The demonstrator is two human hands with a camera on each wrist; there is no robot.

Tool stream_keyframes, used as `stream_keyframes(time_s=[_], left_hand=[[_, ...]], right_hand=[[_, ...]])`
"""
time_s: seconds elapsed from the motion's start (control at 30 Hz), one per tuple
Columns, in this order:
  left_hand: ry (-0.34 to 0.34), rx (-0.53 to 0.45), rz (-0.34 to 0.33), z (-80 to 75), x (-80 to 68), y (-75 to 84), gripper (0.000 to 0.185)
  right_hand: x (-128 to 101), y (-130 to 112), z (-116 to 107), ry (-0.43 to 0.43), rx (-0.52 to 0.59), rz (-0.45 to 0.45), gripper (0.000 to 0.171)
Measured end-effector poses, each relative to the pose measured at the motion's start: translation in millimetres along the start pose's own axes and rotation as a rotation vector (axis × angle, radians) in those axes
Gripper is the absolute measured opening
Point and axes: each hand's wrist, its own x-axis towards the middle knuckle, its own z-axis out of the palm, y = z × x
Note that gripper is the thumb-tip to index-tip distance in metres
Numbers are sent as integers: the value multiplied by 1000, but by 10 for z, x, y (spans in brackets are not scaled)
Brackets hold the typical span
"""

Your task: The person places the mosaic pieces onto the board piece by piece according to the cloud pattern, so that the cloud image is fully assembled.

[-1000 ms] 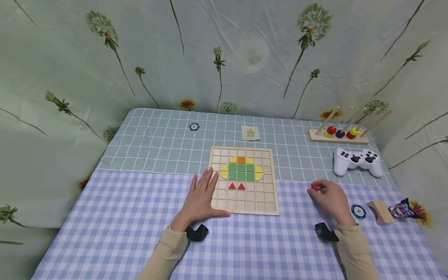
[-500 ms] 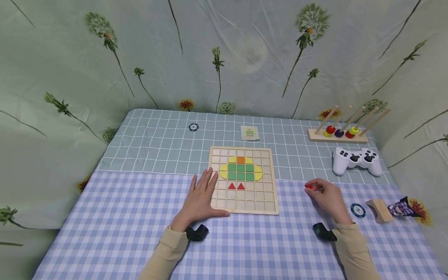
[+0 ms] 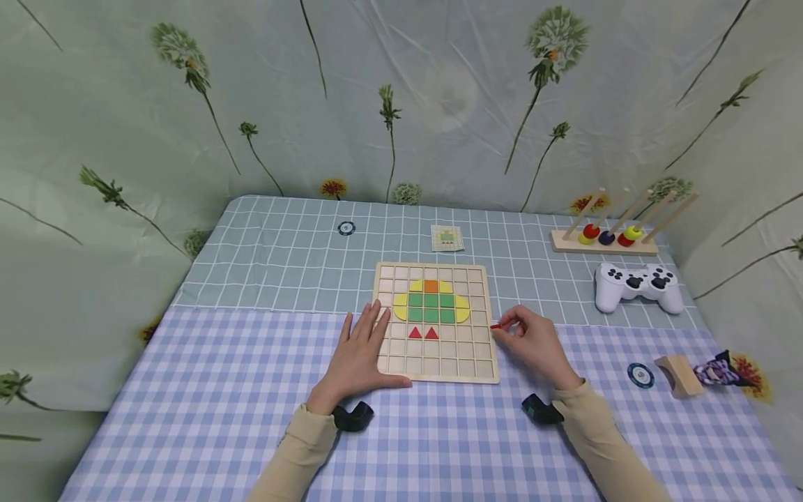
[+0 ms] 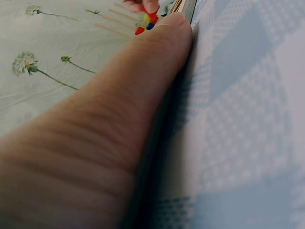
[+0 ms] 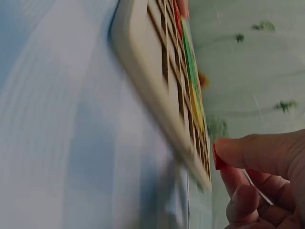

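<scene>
A square wooden grid board [image 3: 477, 368] lies in the middle of the table, with green, yellow and orange tiles and two red triangles [image 3: 423, 333] set in it. My left hand [image 3: 362, 352] rests flat on the board's left edge, fingers straight. My right hand [image 3: 530, 345] is at the board's right edge and pinches a small red piece [image 3: 495, 325] between thumb and fingertips. In the right wrist view the red piece [image 5: 218, 157] shows at my fingertip, close to the board's rim [image 5: 143, 81]. The left wrist view is filled by my thumb [image 4: 119, 109] against the board's side.
A white game controller [image 3: 638, 287] and a wooden peg rack with coloured rings [image 3: 605, 237] stand at the back right. A small pattern card [image 3: 447, 238] lies behind the board. A round token [image 3: 638, 374], a wooden block [image 3: 679, 376] and a purple item [image 3: 718, 370] lie at the right.
My right hand has moved left with the red piece, from near the round token to the board's right edge. My left hand has stayed on the board.
</scene>
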Motion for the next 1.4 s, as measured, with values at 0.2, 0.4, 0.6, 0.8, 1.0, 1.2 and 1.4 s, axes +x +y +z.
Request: stream_keyframes(time_s=[0.2,0.4,0.6,0.8,1.0,1.2,1.4], left_hand=[[-1,4,-1,3,0,0,129],[-5,-3,-8,-4,-5,6,128],[-5,1,-6,4,0,0,128],[1,-3,-6,-1,-1,5,128],[-10,4,-14,0,0,16,128],[-5,4,-13,-1,-1,19,128],[-5,2,-12,-5,-2,17,128]], right_hand=[[81,-221,241,-105,93,-62,14],[154,-343,422,-174,98,-91,12],[208,-393,509,-240,92,-50,8],[216,-396,518,-223,7,-102,6],[201,-395,514,-166,-101,-165,3],[181,-412,501,-138,-146,-163,4],[156,-414,474,-150,-118,-144,5]])
